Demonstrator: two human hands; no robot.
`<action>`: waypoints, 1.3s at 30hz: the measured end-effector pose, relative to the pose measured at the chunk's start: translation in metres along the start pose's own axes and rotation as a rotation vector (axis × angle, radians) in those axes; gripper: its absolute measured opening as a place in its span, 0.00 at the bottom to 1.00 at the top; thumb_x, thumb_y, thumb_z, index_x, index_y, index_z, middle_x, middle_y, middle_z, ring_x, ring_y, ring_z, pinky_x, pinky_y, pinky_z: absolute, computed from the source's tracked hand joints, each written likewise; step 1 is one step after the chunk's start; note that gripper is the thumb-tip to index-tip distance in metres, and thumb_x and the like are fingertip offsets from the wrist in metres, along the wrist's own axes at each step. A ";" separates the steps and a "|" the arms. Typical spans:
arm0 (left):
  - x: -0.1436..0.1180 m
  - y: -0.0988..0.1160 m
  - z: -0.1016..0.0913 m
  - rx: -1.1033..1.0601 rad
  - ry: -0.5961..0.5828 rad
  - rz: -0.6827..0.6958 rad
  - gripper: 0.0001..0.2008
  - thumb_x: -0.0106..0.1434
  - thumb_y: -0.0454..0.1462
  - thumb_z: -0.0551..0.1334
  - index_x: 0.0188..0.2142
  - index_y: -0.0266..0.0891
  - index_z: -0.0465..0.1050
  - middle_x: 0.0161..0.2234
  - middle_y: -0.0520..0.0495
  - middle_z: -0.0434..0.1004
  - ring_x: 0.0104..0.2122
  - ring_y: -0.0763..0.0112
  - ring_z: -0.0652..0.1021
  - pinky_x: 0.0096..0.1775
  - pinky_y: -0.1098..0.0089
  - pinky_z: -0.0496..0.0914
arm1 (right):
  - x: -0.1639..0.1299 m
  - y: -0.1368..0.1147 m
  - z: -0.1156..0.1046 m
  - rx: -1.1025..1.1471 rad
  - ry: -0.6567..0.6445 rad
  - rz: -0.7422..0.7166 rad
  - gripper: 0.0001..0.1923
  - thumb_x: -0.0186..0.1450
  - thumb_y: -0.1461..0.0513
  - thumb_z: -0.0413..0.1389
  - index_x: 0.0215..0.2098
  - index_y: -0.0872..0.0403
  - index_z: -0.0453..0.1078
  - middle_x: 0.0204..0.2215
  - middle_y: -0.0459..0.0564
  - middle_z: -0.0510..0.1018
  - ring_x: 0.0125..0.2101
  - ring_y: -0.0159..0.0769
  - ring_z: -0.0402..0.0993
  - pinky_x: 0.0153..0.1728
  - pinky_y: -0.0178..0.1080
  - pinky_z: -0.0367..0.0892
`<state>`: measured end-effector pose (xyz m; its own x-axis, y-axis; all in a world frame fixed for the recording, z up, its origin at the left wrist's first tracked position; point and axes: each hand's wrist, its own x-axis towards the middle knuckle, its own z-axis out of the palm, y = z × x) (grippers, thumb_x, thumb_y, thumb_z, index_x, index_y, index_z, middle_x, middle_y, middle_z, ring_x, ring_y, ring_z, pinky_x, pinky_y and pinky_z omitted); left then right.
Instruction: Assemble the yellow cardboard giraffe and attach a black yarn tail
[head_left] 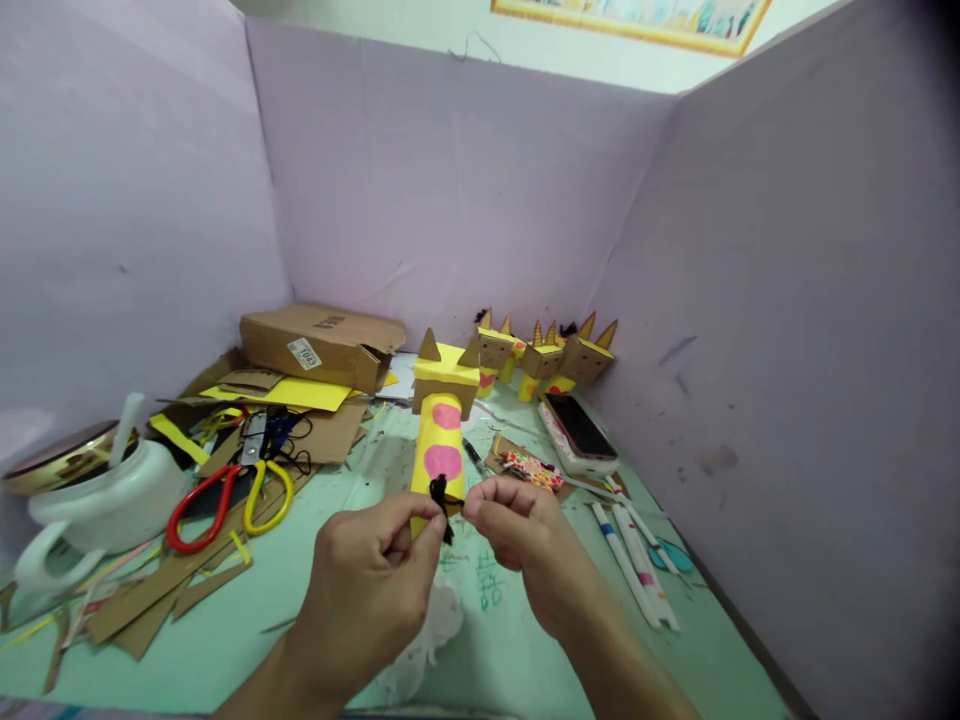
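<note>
A yellow paper animal figure [437, 437] with pink spots and a cardboard-eared head stands upright in the middle of the table. In front of its lower body, my left hand [375, 570] pinches a small tuft of black yarn [441, 492] between thumb and fingertips. My right hand [525, 545], just to the right, has thumb and fingertips pressed together on a thin black strand leading from the tuft. Whether the tuft is fixed to the figure cannot be made out.
Scissors [255, 455] with red and yellow handles lie left among cardboard scraps, near a white mug [112, 500]. A cardboard box [322, 340] stands behind. Several similar figures [544, 362] line the back right, with a phone [581, 428] and white markers [637, 565] nearer.
</note>
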<state>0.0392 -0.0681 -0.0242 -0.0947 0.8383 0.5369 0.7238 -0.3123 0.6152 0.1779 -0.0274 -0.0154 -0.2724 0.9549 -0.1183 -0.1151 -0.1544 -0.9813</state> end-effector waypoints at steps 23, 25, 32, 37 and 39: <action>0.051 0.002 -0.005 -0.580 -0.288 -0.346 0.10 0.49 0.40 0.60 0.20 0.34 0.72 0.20 0.49 0.71 0.22 0.74 0.68 0.25 0.74 0.61 | 0.014 -0.014 0.000 -0.361 0.153 -0.278 0.10 0.52 0.57 0.56 0.25 0.56 0.74 0.19 0.46 0.72 0.19 0.30 0.59 0.21 0.35 0.54; 0.050 0.002 -0.005 -0.515 -0.286 -0.307 0.10 0.51 0.40 0.59 0.20 0.34 0.71 0.19 0.50 0.69 0.21 0.74 0.66 0.24 0.73 0.59 | 0.013 -0.016 0.003 -0.437 0.157 -0.292 0.10 0.52 0.57 0.56 0.26 0.56 0.74 0.18 0.46 0.71 0.19 0.30 0.58 0.20 0.35 0.54; 0.048 0.004 -0.005 -0.377 -0.279 -0.240 0.11 0.51 0.39 0.56 0.18 0.34 0.69 0.16 0.53 0.60 0.18 0.77 0.59 0.21 0.74 0.54 | 0.014 -0.014 0.002 -0.583 0.171 -0.358 0.08 0.53 0.59 0.55 0.25 0.54 0.74 0.17 0.43 0.69 0.17 0.28 0.58 0.18 0.33 0.53; 0.047 0.008 -0.008 -0.299 -0.272 -0.192 0.13 0.52 0.39 0.55 0.17 0.34 0.69 0.16 0.52 0.63 0.19 0.75 0.61 0.22 0.73 0.55 | 0.015 -0.011 0.001 -0.643 0.186 -0.434 0.07 0.54 0.60 0.55 0.25 0.54 0.74 0.17 0.44 0.70 0.17 0.28 0.58 0.18 0.33 0.53; 0.045 0.007 -0.009 -0.262 -0.270 -0.177 0.13 0.52 0.39 0.55 0.18 0.34 0.71 0.15 0.52 0.63 0.18 0.76 0.61 0.21 0.73 0.55 | 0.014 -0.011 0.000 -0.668 0.182 -0.492 0.07 0.54 0.61 0.55 0.26 0.53 0.75 0.17 0.44 0.70 0.17 0.28 0.59 0.18 0.32 0.54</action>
<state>0.0343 -0.0362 0.0097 0.0057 0.9654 0.2608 0.5111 -0.2270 0.8290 0.1754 -0.0125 -0.0062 -0.1740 0.9087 0.3794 0.4235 0.4169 -0.8043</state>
